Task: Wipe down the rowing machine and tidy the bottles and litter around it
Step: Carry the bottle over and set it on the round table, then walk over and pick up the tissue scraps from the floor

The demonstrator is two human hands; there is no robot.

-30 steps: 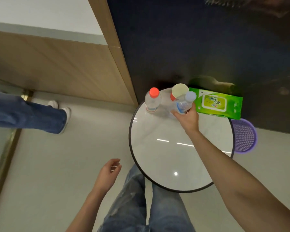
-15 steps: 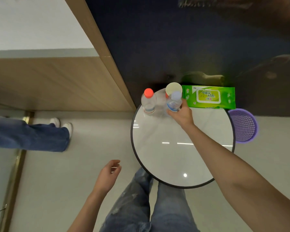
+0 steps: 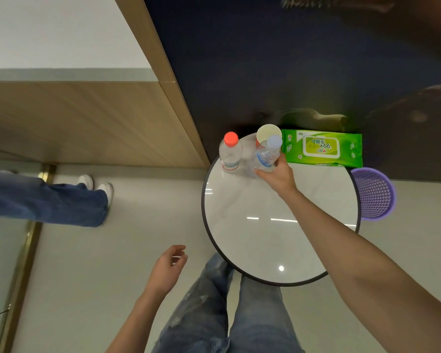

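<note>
My right hand point(image 3: 276, 175) grips a clear bottle with a pale blue cap point(image 3: 266, 155) at the far side of the round white table point(image 3: 265, 240). To its left a clear bottle with a red cap point(image 3: 230, 152) stands upright on the table. A paper cup point(image 3: 267, 133) stands just behind the held bottle. Right of the cup, a green pack of wet wipes point(image 3: 321, 148) lies at the table's far edge. My left hand point(image 3: 167, 268) hangs over the floor left of my legs, fingers loosely curled, holding nothing. The rowing machine is not in view.
A purple mesh waste basket point(image 3: 373, 193) stands on the floor against the table's right side. Another person's jeans and white shoes point(image 3: 97, 186) are at the left. A dark wall and a wood panel point(image 3: 92, 123) stand behind the table.
My right hand has shifted the blue-capped bottle slightly left, closer to the red-capped bottle and in front of the cup. The left hand has stayed where it was.
</note>
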